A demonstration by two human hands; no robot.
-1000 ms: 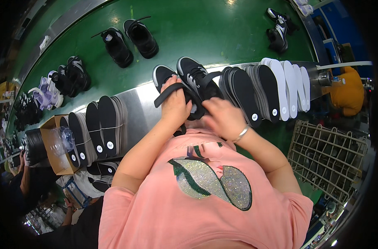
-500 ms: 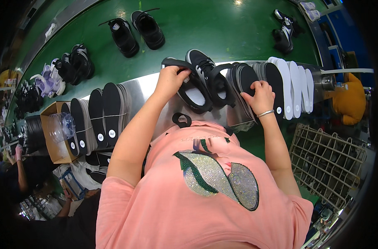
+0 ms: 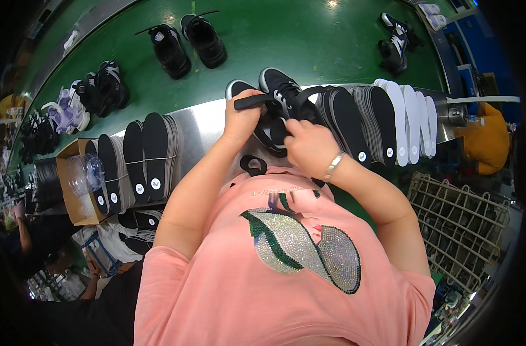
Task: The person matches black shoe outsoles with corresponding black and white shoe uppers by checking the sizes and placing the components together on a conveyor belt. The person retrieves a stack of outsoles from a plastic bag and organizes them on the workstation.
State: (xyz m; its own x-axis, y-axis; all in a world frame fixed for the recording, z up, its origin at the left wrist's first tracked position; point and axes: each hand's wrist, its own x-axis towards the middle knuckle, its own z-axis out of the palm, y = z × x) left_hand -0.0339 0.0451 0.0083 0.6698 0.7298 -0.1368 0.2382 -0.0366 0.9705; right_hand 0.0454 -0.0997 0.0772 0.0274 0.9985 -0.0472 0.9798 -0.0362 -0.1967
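Seeing L hand gripping flat black insole, R hand closed on matte black sneaker w/ white sole.

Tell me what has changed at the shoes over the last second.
The right hand, which reached out to the black insole stack half a second ago, has come back to the black shoe. The left hand keeps its grip on a black insole. The white insoles and the shoes on the green belt look unmoved.
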